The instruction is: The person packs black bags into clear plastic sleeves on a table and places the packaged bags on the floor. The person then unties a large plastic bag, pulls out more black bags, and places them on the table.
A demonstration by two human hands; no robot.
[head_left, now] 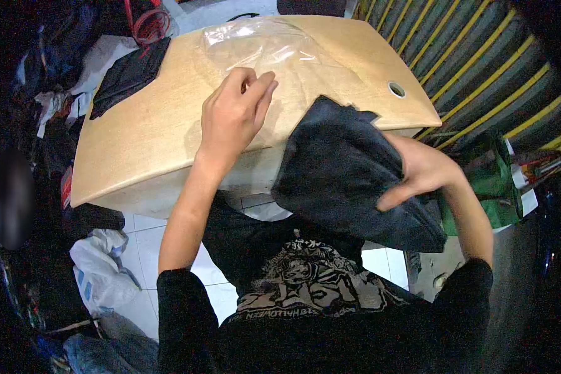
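My left hand (235,109) is over the wooden tabletop (149,134), its fingers curled and drawn together. Just beyond its fingertips lies a clear plastic bag (262,40), flat and shiny. Whether the fingers pinch the bag's near edge, I cannot tell. At the table's front right edge, my right hand (425,165) grips a folded black cloth item (336,162) that may be a garment. The thumb lies on its near face and the other fingers are hidden behind it. This black item hangs tilted, partly over the tabletop and partly over my lap.
Another folded black item (131,76) lies at the table's left end. A round hole (396,90) is set in the right of the tabletop. Yellow-and-grey slats (474,56) stand behind. A green bag (489,187) is at right; a white plastic bag (106,268) sits on the floor.
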